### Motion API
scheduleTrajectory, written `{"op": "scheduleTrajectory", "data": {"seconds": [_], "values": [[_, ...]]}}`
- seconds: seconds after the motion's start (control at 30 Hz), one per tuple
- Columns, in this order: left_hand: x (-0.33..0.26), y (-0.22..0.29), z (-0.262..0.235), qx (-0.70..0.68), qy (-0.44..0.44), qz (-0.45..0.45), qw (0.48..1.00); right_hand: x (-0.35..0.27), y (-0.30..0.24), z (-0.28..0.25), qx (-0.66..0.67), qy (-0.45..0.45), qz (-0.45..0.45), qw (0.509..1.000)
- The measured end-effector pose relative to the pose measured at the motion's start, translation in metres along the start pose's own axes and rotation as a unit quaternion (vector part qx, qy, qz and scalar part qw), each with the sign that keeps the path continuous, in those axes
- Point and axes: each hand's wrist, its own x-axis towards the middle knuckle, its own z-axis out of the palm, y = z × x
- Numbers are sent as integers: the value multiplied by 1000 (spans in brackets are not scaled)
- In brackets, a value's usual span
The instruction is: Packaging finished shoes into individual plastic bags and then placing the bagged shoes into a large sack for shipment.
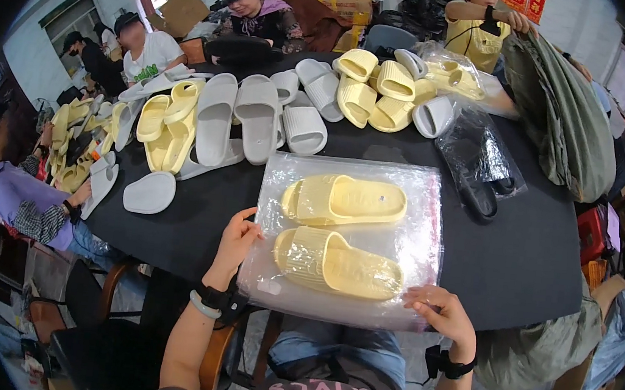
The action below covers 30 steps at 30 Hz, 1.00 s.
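Note:
Two pale yellow slide slippers, an upper one (365, 202) and a lower one (361, 271), lie side by side with their toes to the left. Shiny film covers the lower slipper; whether the upper is fully inside the bag is hard to tell. Around and beneath them spreads a clear plastic bag (331, 307), apparently on a stack of similar ones. At its left edge, my left hand (236, 239) grips the plastic with curled fingers. My right hand (443, 311) rests with fingers stretched out on the bag's lower right corner.
Grey slippers (214, 120) and more yellow slippers (394, 82) are heaped along the far side of the black table (518, 270). Black slippers in a clear bag (483, 163) lie at right. A person at far right handles a large green sack (558, 106); several others sit around the table.

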Motion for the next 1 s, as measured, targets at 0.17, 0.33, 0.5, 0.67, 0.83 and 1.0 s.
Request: {"op": "scheduleTrajectory", "data": {"seconds": [0.17, 0.33, 0.5, 0.67, 0.83, 1.0], "values": [[5, -8, 4, -30, 60, 48, 997, -1, -5, -2, 2, 0, -24, 1000], [5, -18, -5, 71, 57, 83, 992, 2, -4, 1, -12, 0, -47, 999], [-35, 51, 6, 314, 31, 233, 920, -2, -16, -18, -20, 19, 9, 1000], [-54, 47, 21, 286, -25, 207, 935, 3, -16, -25, -42, 26, 49, 998], [-48, 22, 35, 327, -45, 187, 925, 9, -27, -31, -69, 18, 37, 997], [-51, -15, 36, 404, -8, 198, 893, 23, -15, -45, -94, -6, 13, 995]]}}
